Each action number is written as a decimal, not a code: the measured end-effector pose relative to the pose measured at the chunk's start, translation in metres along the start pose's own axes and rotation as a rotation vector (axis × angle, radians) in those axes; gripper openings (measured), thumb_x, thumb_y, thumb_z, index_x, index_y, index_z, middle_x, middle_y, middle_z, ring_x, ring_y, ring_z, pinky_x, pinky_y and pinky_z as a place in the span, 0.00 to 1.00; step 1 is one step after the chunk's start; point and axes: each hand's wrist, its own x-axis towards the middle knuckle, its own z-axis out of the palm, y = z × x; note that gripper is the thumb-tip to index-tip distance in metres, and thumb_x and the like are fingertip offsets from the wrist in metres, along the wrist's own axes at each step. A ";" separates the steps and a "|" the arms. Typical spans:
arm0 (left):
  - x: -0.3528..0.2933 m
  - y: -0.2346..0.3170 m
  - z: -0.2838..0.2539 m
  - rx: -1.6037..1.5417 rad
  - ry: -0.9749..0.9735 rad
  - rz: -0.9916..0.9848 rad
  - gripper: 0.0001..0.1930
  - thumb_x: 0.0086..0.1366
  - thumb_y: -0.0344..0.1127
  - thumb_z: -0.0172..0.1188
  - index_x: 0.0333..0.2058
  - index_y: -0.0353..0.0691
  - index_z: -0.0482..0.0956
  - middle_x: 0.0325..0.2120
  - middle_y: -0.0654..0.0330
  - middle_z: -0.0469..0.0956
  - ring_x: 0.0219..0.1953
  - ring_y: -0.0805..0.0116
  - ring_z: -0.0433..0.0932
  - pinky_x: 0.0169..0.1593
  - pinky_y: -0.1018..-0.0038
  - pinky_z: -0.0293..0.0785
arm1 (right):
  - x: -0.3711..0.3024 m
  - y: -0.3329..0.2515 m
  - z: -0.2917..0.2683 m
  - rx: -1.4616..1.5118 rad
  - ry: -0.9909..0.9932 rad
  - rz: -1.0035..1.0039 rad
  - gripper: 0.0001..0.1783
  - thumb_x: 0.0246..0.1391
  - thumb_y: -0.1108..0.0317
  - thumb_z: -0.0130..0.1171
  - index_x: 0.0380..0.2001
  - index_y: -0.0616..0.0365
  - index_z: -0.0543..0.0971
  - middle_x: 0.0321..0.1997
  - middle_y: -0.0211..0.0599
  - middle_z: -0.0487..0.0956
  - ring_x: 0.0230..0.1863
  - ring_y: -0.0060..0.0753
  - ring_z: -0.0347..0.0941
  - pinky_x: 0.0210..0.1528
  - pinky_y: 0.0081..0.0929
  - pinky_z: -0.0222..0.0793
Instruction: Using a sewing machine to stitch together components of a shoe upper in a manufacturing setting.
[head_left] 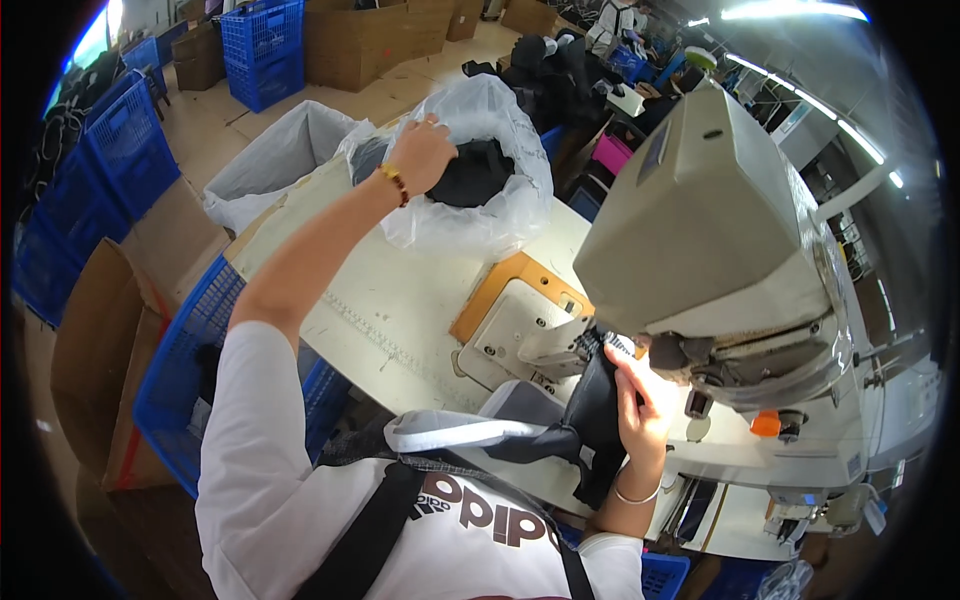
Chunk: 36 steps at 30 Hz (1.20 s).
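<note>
Left hand [422,152] outstretched into bag [500,200]; right hand [640,400] grips fabric [590,410].

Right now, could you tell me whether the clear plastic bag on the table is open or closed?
Open: the left hand reaches into the plastic bag, touching dark fabric.

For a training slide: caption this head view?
Left hand reaches into clear plastic bag; right hand holds dark fabric piece at grey sewing machine.

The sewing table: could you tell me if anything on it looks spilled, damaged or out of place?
Nothing stands out. The left hand reaches into the clear plastic bag of dark fabric; the right hand holds a dark piece at the sewing machine.
</note>
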 end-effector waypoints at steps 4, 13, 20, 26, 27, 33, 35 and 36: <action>0.039 -0.003 0.046 0.211 -0.500 0.280 0.09 0.63 0.36 0.59 0.34 0.44 0.88 0.34 0.53 0.83 0.46 0.52 0.80 0.49 0.63 0.76 | 0.000 0.001 0.000 -0.032 -0.022 -0.061 0.16 0.58 0.87 0.55 0.47 0.65 0.81 0.46 0.48 0.85 0.48 0.42 0.84 0.56 0.33 0.74; 0.034 0.023 0.110 -0.076 -0.869 -0.300 0.23 0.52 0.41 0.71 0.44 0.33 0.84 0.47 0.44 0.82 0.51 0.48 0.81 0.56 0.61 0.77 | 0.003 -0.003 0.000 -0.190 -0.033 -0.086 0.16 0.57 0.87 0.56 0.46 0.65 0.82 0.44 0.48 0.86 0.46 0.40 0.84 0.61 0.34 0.70; 0.041 -0.022 0.027 -0.291 -0.393 -0.047 0.14 0.63 0.37 0.61 0.44 0.37 0.83 0.40 0.48 0.82 0.45 0.47 0.80 0.50 0.58 0.75 | -0.004 -0.001 -0.002 -0.416 -0.063 -0.066 0.15 0.55 0.87 0.58 0.45 0.65 0.81 0.43 0.46 0.86 0.41 0.40 0.86 0.45 0.28 0.78; 0.030 -0.004 -0.040 -0.609 -0.089 -0.272 0.11 0.67 0.33 0.57 0.44 0.37 0.82 0.32 0.47 0.82 0.33 0.50 0.81 0.39 0.63 0.76 | 0.002 -0.003 0.001 -0.344 0.022 -0.185 0.13 0.55 0.85 0.59 0.44 0.65 0.83 0.42 0.43 0.86 0.29 0.36 0.80 0.34 0.26 0.73; 0.027 -0.002 -0.041 -0.696 -0.081 -0.438 0.11 0.67 0.34 0.57 0.44 0.39 0.83 0.33 0.45 0.83 0.36 0.45 0.81 0.40 0.59 0.76 | 0.003 -0.005 0.001 -0.320 0.017 -0.173 0.14 0.55 0.85 0.60 0.44 0.64 0.83 0.41 0.42 0.86 0.27 0.35 0.78 0.32 0.26 0.72; 0.026 -0.009 -0.016 -0.249 0.228 -0.144 0.10 0.66 0.35 0.54 0.41 0.48 0.84 0.35 0.52 0.84 0.39 0.49 0.82 0.43 0.57 0.77 | 0.006 -0.017 0.001 -0.332 0.064 -0.152 0.17 0.57 0.81 0.60 0.48 0.55 0.84 0.38 0.38 0.85 0.30 0.33 0.75 0.37 0.25 0.72; 0.022 -0.006 -0.010 -0.012 -0.371 -0.052 0.10 0.65 0.34 0.54 0.41 0.50 0.83 0.36 0.53 0.84 0.42 0.49 0.82 0.44 0.56 0.76 | 0.008 -0.019 -0.002 -0.377 0.039 -0.164 0.20 0.58 0.76 0.61 0.54 0.51 0.82 0.43 0.31 0.87 0.32 0.34 0.84 0.40 0.23 0.77; 0.019 -0.003 -0.007 -0.015 -0.513 -0.020 0.09 0.66 0.34 0.54 0.40 0.50 0.83 0.36 0.53 0.84 0.42 0.48 0.82 0.43 0.56 0.76 | 0.009 -0.018 -0.002 -0.359 0.062 -0.205 0.20 0.59 0.76 0.61 0.54 0.50 0.82 0.41 0.34 0.87 0.26 0.32 0.82 0.36 0.23 0.77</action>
